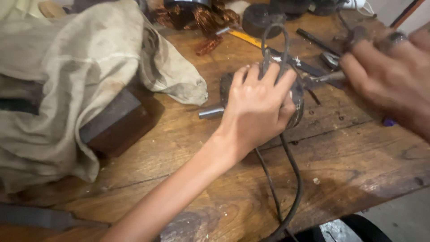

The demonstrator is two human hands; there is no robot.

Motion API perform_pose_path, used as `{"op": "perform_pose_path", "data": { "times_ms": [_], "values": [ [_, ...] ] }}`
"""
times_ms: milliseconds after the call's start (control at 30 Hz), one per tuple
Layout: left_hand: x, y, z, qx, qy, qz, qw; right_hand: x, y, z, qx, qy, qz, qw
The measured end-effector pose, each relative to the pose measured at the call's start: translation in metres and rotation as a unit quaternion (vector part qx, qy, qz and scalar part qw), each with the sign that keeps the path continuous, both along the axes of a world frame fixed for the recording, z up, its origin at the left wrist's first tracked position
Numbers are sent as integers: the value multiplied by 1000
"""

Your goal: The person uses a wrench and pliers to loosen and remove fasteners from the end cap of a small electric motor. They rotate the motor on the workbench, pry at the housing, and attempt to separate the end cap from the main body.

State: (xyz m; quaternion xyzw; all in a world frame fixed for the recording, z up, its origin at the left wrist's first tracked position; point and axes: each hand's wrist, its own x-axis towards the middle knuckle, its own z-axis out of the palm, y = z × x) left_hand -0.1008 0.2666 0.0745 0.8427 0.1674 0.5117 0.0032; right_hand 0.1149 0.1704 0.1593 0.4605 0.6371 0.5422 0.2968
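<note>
My left hand (257, 105) is clamped over a round dark metal motor body (296, 104) lying on the wooden workbench (188, 148). A short steel shaft (211, 111) sticks out of its left side. Dark cables (293, 179) run from under my palm toward the bench's front edge, and a cable loop (274, 42) rises above my fingers. My right hand (389, 78), blurred and wearing a dark ring, holds a slim metal tool (324, 78) whose tip points at the motor body's right side.
A dirty beige cloth (67, 76) covers the bench's left part, over a dark block (116, 121). Copper wire coils (206, 20), a yellow strip (244, 38), black round parts (260, 18) and loose hand tools (329, 58) lie at the back. The bench's front edge drops off at lower right.
</note>
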Motion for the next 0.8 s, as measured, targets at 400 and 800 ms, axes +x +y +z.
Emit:
{"op": "perform_pose_path", "data": {
  "times_ms": [400, 800],
  "values": [
    [2, 0, -2, 2, -34, -4, 999, 12, -7, -98, -166, 586, -230, 759],
    [0, -1, 3, 0, -35, -3, 999, 38, 22, -107, -87, 619, 40, 779]
  ]
}}
